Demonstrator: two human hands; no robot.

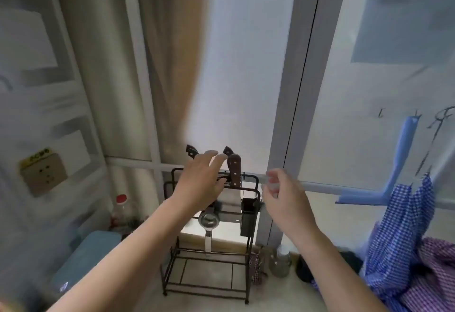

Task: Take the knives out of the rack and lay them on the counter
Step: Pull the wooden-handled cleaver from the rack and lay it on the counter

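Observation:
A dark metal rack (209, 257) stands on the counter against the window. Three knife handles rise from its top: a brown riveted handle (234, 171), a dark handle (228, 150) behind it, and another dark handle (192, 151) to the left. The cleaver blade (231, 199) shows below them. My left hand (202, 181) is at the top of the rack with fingers spread, the fingertips touching the brown handle, not closed on it. To the right of the rack, my right hand (283, 193) hovers with loosely curled fingers and holds nothing.
A metal strainer (208, 222) hangs on the rack's front, a black cup (248, 215) on its right side. A red-capped bottle (120, 208) and a blue box (88, 255) stand left. A jar (280, 260) and checked cloths (403, 238) lie right.

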